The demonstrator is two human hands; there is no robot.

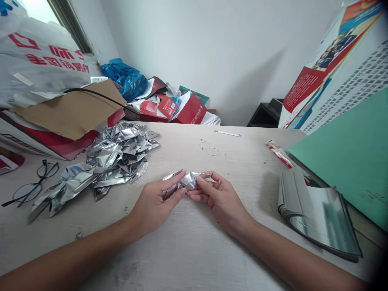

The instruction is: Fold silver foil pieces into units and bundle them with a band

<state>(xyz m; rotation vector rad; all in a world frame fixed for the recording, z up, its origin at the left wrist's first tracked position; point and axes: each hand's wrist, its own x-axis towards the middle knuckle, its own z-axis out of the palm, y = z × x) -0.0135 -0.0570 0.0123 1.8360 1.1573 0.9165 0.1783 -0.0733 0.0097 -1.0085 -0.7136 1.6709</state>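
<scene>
A folded piece of silver foil [189, 181] is held between both hands just above the table. My left hand [160, 200] pinches its left part between thumb and fingers. The fingers of my right hand [220, 196] are closed on its right end, with the thumb pressing from above. Creases run across the foil, and parts of it are hidden behind the fingers. To the left lies a pile of similar folded silver foil pieces [121, 151]. Behind the hands, two thin white rings [212, 151] lie on the table.
Eyeglasses [27, 192] lie at left, beside a cardboard box [69, 109] and a white plastic bag [39, 60]. At right rests a bent stack of silver sheets [321, 214] near a green board [348, 153]. A thin white strip [228, 133] lies toward the back edge.
</scene>
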